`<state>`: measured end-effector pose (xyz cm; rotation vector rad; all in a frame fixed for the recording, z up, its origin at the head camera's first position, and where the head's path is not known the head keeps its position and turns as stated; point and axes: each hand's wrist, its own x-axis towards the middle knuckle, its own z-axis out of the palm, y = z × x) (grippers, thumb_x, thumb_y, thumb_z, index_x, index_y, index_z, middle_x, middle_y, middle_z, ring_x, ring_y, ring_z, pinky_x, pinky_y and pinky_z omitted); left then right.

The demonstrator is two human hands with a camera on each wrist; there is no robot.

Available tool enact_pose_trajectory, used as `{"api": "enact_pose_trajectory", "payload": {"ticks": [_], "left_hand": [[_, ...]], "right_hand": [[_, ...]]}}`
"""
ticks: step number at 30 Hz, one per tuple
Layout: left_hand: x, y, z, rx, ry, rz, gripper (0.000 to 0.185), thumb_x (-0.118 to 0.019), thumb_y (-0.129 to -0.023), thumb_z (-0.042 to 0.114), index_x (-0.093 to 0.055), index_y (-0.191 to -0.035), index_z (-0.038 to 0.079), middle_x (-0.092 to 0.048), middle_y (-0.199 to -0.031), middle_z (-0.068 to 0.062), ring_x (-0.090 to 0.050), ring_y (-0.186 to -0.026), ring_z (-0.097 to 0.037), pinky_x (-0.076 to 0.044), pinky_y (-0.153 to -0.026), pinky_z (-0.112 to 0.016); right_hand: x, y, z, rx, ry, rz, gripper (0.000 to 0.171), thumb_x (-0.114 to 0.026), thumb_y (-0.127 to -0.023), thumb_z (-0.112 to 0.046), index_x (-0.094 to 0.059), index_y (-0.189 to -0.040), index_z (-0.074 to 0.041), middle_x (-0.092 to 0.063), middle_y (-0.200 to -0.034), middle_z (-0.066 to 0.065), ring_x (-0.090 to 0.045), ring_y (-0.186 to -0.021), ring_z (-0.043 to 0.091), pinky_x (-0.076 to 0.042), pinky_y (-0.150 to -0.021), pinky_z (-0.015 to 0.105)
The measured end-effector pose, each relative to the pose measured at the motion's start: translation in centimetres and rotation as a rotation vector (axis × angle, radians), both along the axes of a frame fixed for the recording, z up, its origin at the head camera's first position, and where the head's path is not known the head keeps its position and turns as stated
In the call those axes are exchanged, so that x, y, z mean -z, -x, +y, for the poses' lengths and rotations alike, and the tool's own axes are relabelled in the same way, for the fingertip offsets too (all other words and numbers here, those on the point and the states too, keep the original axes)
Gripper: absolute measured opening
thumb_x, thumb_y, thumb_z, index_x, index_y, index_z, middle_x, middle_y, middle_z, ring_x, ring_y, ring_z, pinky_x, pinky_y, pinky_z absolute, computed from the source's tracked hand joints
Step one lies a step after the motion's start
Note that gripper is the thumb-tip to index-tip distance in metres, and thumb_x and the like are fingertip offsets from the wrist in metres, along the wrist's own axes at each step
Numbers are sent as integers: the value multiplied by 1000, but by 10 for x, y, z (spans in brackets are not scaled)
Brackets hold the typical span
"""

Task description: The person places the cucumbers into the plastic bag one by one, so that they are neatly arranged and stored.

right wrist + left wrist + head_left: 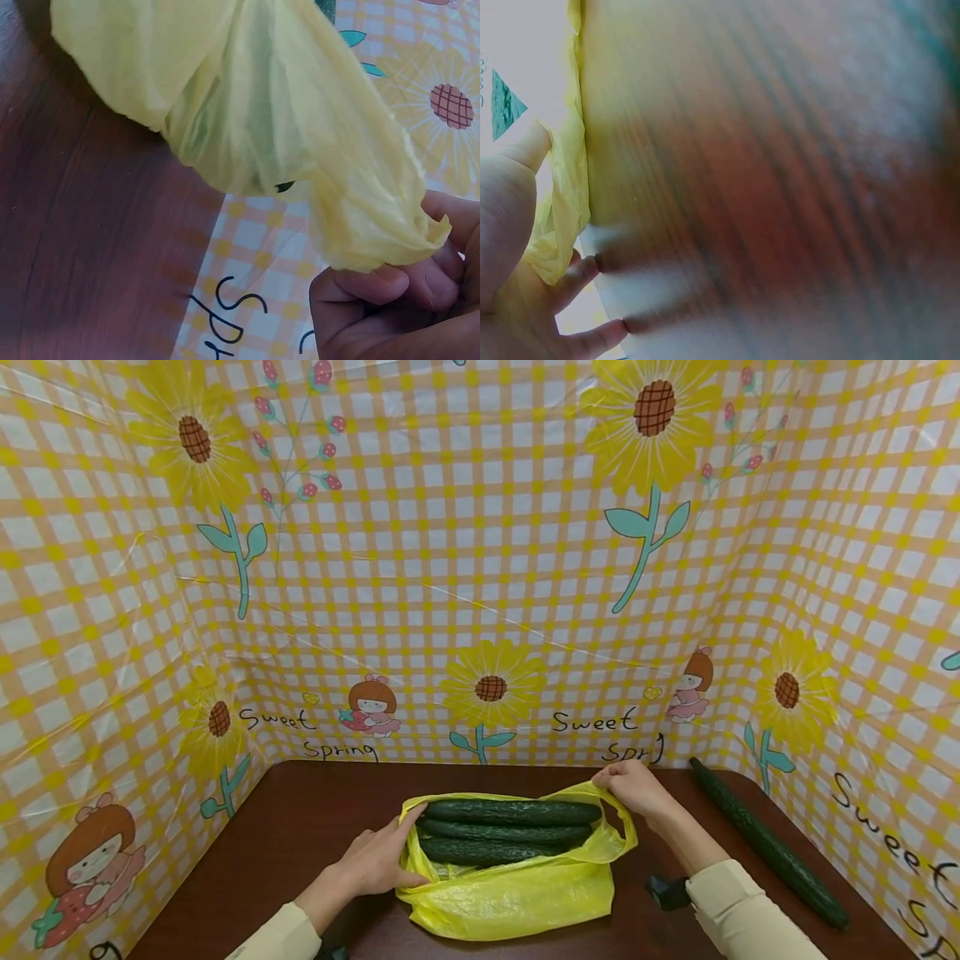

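A yellow plastic bag [517, 893] lies open on the dark wooden table [300, 827], with three dark green cucumbers [510, 812] lying lengthwise inside. My left hand [371, 864] grips the bag's left rim, thumb below and fingers over the edge. In the blurred left wrist view the yellow film [562, 195] runs past my palm [510, 247]. At the bag's far right corner, my right hand [633, 787] pinches the handle. The right wrist view shows the bunched handle [375, 240] held in curled fingers [390, 289].
Another long cucumber [772, 847] lies loose on the table at the right, slanting toward the right wall. Checked yellow sunflower cloth [480, 568] walls in the table at the back and both sides. A small dark object [667, 892] sits by my right sleeve.
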<state>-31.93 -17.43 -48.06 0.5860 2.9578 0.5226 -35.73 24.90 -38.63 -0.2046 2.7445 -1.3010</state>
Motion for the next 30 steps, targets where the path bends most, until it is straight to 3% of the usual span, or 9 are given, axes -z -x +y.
{"api": "enact_pose_trajectory", "payload": {"ticks": [5, 10, 13, 16, 17, 20, 23, 26, 30], "left_hand": [[-3, -1, 0, -1, -11, -1, 112, -76, -77, 68, -13, -163, 30, -47, -150, -23, -59, -67, -16, -44, -63, -39], [-3, -1, 0, 1, -13, 0, 112, -77, -77, 66, -14, -163, 31, -48, -149, -22, -60, -71, -17, -43, -62, -39], [-2, -1, 0, 5, -11, 6, 112, -77, -77, 66, -14, -163, 30, -49, -149, -22, -60, -72, -17, -43, -63, -38], [-2, -1, 2, 9, -13, 5, 112, -77, -77, 66, -14, -163, 30, -50, -148, -22, -62, -75, -20, -44, -64, -40], [-3, -1, 2, 11, -11, 7, 112, -77, -77, 66, -14, -163, 29, -50, -148, -22, -62, -76, -20, -45, -64, -40], [-3, -2, 3, 11, -11, 8, 113, -77, -77, 66, -14, -163, 27, -50, -148, -22, -62, -73, -21, -45, -62, -40], [-3, -2, 3, 7, -11, 13, 115, -77, -77, 66, -13, -163, 24, -49, -150, -23, -62, -69, -21, -45, -61, -41], [-3, -3, 3, -4, -6, 12, 116, -77, -77, 66, -13, -163, 21, -48, -150, -24, -68, -84, -29, -51, -73, -49], [-7, -7, 1, -7, -5, -1, 113, -76, -79, 66, -15, -163, 21, -48, -149, -25, -65, -114, -37, -48, -91, -59]], "right_hand": [[3, -1, 3, 17, -6, 13, 31, -51, -104, -17, -75, -101, 4, -68, -115, 21, -61, -82, 22, -50, -69, 34], [11, -1, 8, 37, 8, -4, 31, -52, -104, -19, -74, -112, 1, -67, -122, 21, -38, -54, 15, -41, -54, 33], [14, -4, 12, 39, 6, -12, 34, -52, -105, -23, -73, -115, 1, -65, -128, 23, -42, -58, 18, -42, -57, 34], [15, -9, 16, 33, 11, -11, 36, -52, -106, -25, -71, -119, 3, -65, -128, 24, -54, -73, 20, -47, -65, 36], [16, -10, 17, 38, 16, -14, 37, -52, -106, -26, -71, -119, 2, -67, -123, 22, -54, -72, 19, -47, -64, 36], [19, -14, 24, 49, 35, -28, 37, -54, -105, -27, -70, -122, 0, -70, -87, 8, -46, -55, 13, -44, -54, 34], [21, -17, 32, 64, 45, -35, 36, -55, -104, -29, -71, -123, -3, -49, -58, -7, -28, -43, 10, -35, -45, 31], [21, -22, 42, 61, 44, -30, 38, -56, -104, -30, -69, -126, -1, -34, -50, -7, -25, -43, 9, -35, -45, 31], [20, -28, 57, 61, 37, -48, 40, -55, -104, -30, -66, -129, -1, -34, -51, -8, -25, -43, 9, -39, -48, 34]]}}
